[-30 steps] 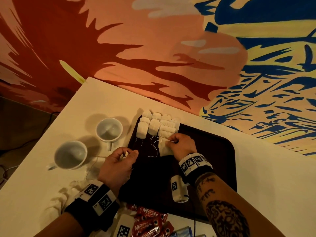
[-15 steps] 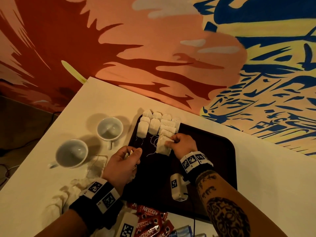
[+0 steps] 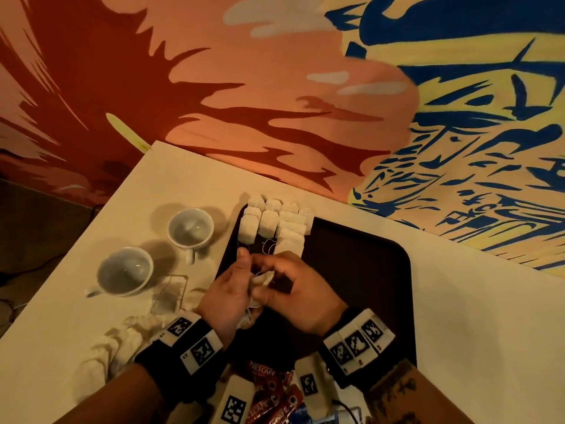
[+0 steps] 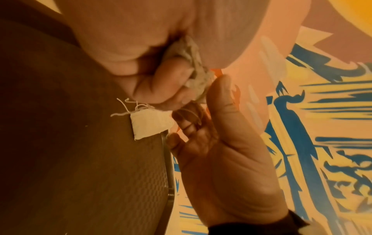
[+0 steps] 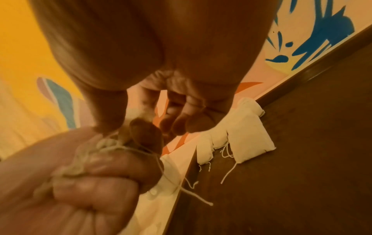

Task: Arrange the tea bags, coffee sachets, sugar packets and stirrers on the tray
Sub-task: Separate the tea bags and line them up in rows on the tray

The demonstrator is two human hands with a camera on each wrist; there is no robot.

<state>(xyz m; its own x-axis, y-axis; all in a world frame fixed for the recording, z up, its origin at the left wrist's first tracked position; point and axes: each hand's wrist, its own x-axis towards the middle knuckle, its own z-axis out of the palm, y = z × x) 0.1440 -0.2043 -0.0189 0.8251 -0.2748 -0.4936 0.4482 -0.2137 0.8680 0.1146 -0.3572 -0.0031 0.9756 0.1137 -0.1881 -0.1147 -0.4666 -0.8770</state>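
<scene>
A dark tray point(image 3: 367, 270) lies on the white table. Several white tea bags point(image 3: 275, 228) lie in rows at its far left corner, also seen in the right wrist view point(image 5: 247, 138). My left hand point(image 3: 244, 280) hovers over the tray's left edge, fingers curled round a bunch of tea bags point(image 4: 193, 63) with strings hanging down. My right hand point(image 3: 276, 276) meets it from the right. Its thumb point(image 4: 219, 92) and fingers pinch a tea bag point(image 5: 122, 133) at the top of that bunch.
Two empty white cups point(image 3: 190, 228) point(image 3: 125, 270) stand left of the tray. A heap of crumpled white bags point(image 3: 122, 341) lies near the table's front left. Red Nescafé sachets point(image 3: 263, 390) lie at the front edge. The painted wall runs close behind the table.
My right hand let go of the tea bag it laid in the row and drew back to the left hand. The left hand shifted right, over the tray's edge.
</scene>
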